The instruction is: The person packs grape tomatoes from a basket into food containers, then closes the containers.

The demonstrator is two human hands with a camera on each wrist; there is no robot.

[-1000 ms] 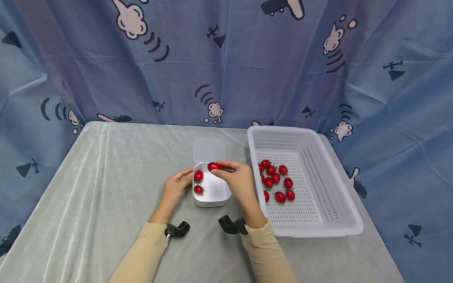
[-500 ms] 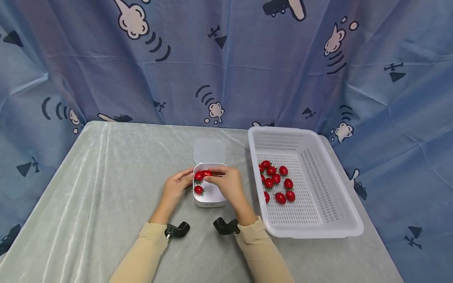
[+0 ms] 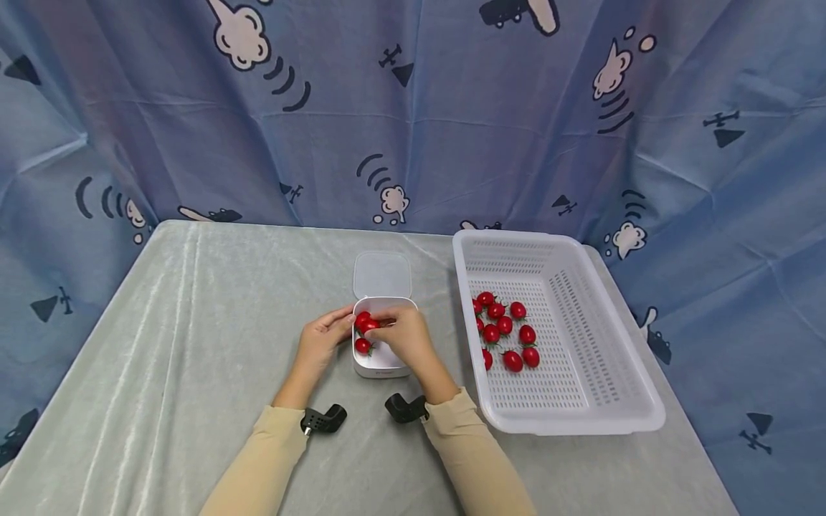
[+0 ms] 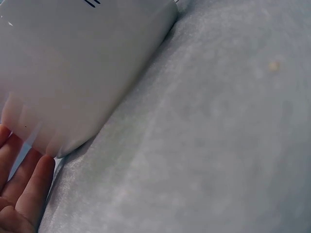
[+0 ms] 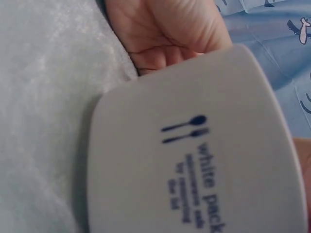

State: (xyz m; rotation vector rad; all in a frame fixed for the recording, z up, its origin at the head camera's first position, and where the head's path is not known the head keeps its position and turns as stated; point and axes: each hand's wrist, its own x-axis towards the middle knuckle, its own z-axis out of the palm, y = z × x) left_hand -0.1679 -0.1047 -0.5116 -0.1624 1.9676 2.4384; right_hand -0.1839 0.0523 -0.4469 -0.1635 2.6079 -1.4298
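Note:
In the head view a small white lidless box [image 3: 381, 373] stands on the cloth-covered table. My left hand [image 3: 320, 338] rests at its left side; in the left wrist view the fingertips [image 4: 46, 162] touch the outer wall. My right hand [image 3: 408, 335] reaches inside over the right rim and pinches a red cherry tomato [image 3: 370, 325] between thumb and fingers. That tomato overlaps another cherry tomato [image 3: 362, 317] by the left wall. One more cherry tomato [image 3: 363, 346], with a green stem, lies nearer the front. Printed lettering [image 5: 194, 179] marks the box's side in the right wrist view.
A translucent lid [image 3: 382, 275] lies directly behind the box. To the right stands a large white perforated basket [image 3: 600, 337], with several cherry tomatoes [image 3: 505, 325] toward its left side. A patterned blue curtain [image 3: 323, 143] hangs behind the table.
My right hand has moved left and lower into the box with the pinched cherry tomato, bringing it against the tomatoes at the left wall. The left hand has stayed in place.

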